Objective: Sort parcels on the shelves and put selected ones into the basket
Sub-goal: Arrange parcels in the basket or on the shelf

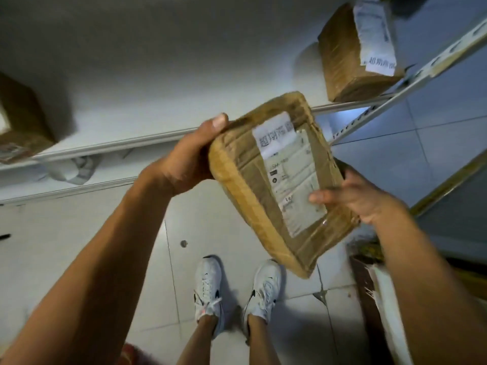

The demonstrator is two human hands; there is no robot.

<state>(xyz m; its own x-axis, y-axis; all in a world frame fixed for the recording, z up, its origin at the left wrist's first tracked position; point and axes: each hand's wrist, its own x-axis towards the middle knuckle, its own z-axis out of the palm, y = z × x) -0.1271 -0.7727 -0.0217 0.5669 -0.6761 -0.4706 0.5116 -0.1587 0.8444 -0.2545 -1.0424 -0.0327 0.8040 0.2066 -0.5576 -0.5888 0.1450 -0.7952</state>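
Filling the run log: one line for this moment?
left hand, right hand | hold flat brown taped cardboard parcel | above floor, off shelf

Both bare forearms reach up and forward from the bottom of the view, converging on a flat parcel [282, 180] held tilted between them. The left hand [184, 162] clamps the parcel's upper left edge — thumb lying along the top edge, palm against the side. The right hand [353, 198] grips the lower right edge, its thumb laid across the label face and the fingers [345, 167] curled behind.
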